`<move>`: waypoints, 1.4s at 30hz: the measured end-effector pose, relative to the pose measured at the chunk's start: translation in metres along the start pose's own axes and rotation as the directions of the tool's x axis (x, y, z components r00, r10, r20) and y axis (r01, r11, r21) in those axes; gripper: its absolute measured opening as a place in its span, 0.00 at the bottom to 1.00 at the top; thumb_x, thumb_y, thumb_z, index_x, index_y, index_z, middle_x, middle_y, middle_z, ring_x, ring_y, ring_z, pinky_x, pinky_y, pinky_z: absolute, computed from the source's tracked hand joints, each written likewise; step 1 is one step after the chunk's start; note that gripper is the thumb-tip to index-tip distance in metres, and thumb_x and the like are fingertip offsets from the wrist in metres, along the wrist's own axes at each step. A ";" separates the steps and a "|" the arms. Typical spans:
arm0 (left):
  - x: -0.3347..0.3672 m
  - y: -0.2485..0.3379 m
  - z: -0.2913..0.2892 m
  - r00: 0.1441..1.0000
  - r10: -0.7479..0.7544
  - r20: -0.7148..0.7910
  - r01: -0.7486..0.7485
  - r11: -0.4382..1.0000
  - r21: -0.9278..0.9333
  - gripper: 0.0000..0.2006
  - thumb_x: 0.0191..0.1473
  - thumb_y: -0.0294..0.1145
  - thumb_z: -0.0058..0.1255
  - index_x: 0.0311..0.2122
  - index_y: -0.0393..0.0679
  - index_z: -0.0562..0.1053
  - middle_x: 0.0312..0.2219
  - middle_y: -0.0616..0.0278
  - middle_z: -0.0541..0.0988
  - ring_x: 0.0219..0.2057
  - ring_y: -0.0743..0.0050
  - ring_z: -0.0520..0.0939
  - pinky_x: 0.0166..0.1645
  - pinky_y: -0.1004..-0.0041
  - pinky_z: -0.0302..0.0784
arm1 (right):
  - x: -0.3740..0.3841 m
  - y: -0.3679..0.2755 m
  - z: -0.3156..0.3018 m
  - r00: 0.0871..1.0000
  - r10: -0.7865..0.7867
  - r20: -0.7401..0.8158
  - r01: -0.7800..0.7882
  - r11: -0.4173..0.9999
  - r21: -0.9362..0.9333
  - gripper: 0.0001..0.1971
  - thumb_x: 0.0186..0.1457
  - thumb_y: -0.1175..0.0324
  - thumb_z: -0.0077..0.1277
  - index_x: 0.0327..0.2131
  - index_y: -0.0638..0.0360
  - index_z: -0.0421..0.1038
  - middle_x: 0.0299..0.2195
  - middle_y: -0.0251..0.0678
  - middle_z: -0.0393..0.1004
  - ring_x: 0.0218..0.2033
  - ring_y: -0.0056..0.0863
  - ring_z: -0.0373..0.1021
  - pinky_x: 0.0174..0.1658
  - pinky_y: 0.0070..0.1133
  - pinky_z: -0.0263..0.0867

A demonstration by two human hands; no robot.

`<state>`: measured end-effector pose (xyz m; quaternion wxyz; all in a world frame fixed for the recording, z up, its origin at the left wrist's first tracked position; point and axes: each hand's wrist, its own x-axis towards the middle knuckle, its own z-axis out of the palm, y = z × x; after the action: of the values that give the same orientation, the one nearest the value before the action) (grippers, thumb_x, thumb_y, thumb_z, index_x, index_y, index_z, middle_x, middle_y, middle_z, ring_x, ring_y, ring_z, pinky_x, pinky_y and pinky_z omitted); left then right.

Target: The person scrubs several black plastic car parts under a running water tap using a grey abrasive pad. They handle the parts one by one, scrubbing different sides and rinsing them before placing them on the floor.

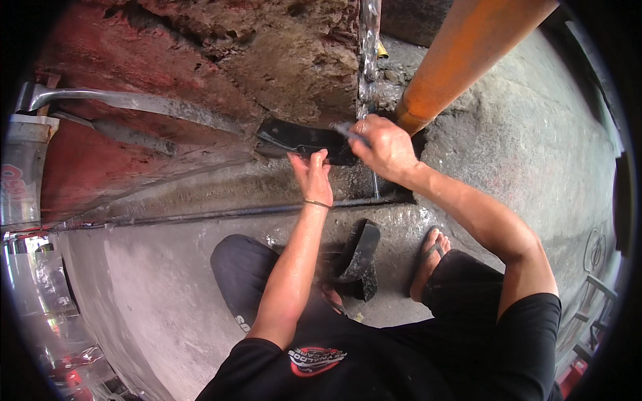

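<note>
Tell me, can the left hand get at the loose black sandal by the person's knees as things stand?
Probably yes. The left hand only rests on the black part under the water stream, and the sandal lies just beside that forearm on bare wet concrete, with nothing between them.

left hand (311,172) flat against black plastic part (304,142) at 12 o'clock | right hand (381,144) gripping brush (348,131) on its right end | water stream (368,53) falling above | orange pipe (461,53) at 1 o'clock
</note>
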<state>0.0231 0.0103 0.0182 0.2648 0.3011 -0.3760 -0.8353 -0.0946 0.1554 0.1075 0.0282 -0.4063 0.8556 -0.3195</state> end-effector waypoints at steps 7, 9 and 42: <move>0.000 0.002 0.002 0.999 -0.051 0.003 0.050 0.997 0.055 0.30 0.53 0.21 0.56 0.58 0.57 0.61 0.47 0.70 0.73 0.44 0.73 0.76 0.46 0.64 0.72 | -0.010 -0.006 0.012 0.854 -0.123 0.505 0.406 0.763 -0.502 0.13 0.55 0.62 0.54 0.41 0.47 0.83 0.46 0.35 0.73 0.48 0.34 0.72 0.50 0.31 0.63; -0.002 0.002 0.008 0.999 -0.053 0.003 0.052 0.997 0.061 0.29 0.53 0.20 0.56 0.57 0.57 0.62 0.46 0.71 0.73 0.44 0.73 0.77 0.42 0.66 0.72 | -0.006 -0.006 0.017 0.802 -0.054 0.595 0.425 0.750 -0.506 0.11 0.52 0.62 0.57 0.38 0.48 0.83 0.45 0.36 0.72 0.48 0.33 0.72 0.49 0.32 0.63; 0.008 0.002 0.005 0.990 -0.112 0.085 0.115 0.993 -0.028 0.27 0.54 0.21 0.55 0.56 0.57 0.62 0.51 0.67 0.72 0.52 0.64 0.75 0.53 0.51 0.75 | 0.015 0.012 0.014 0.819 -0.042 0.572 0.358 0.816 -0.453 0.17 0.48 0.64 0.63 0.44 0.44 0.82 0.45 0.36 0.66 0.50 0.33 0.68 0.48 0.35 0.59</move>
<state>0.0145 0.0055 0.0201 0.2060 0.2828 -0.3553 -0.8668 -0.1077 0.1429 0.0927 0.1151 -0.5616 0.8171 0.0612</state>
